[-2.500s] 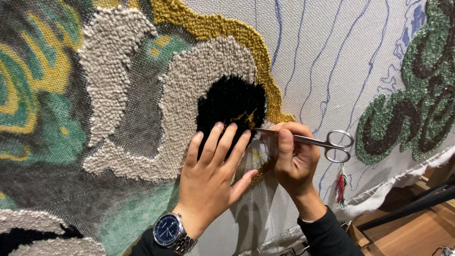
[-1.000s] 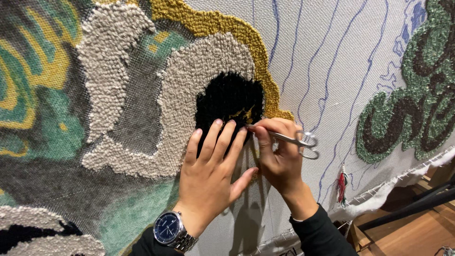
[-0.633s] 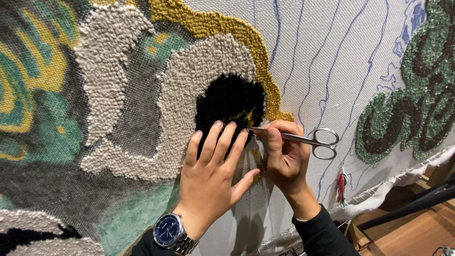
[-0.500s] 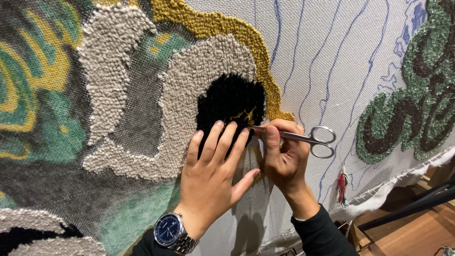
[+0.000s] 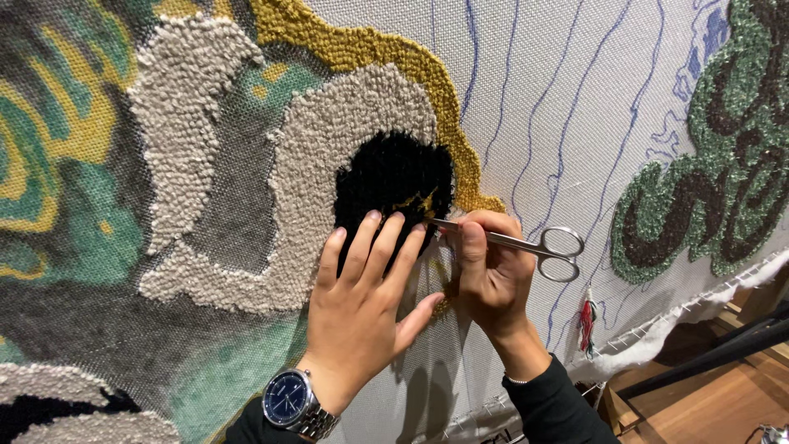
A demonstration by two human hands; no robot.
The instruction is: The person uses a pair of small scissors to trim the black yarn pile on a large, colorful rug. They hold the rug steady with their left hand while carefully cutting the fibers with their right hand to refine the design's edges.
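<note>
Head view looks down on a tufted rug stretched on pale backing cloth; the left hand lies flat and open on the cloth, fingers spread and holding nothing, its fingertips touching the lower edge of the black pile patch; a blue-faced wristwatch sits on that wrist; the right hand is closed around small steel scissors, pinching them along the blades between thumb and fingers, the finger loops free and sticking out to the right; the scissor tips lie just beside the left fingertips, at the lower right edge of the black patch, where a few yellow strands show; whether the blades are parted cannot be told; a beige looped band rings the black patch and a mustard border runs outside it; blue drawn lines cross the bare cloth to the right; a green and dark tufted figure stands farther right; a red tassel hangs near the cloth's lower edge.
</note>
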